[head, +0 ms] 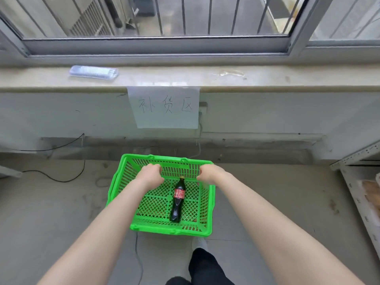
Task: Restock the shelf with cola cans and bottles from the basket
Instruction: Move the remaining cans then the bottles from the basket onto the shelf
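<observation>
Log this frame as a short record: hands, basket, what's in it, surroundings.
left hand: grips far side of green basket
right hand: grips same side, beside the left
contents: one cola bottle lying down, cap pointing away; no cans visible
surroundings: paper sign hanging from windowsill; white shelf at right edge
progress: bottle not yet taken out
</observation>
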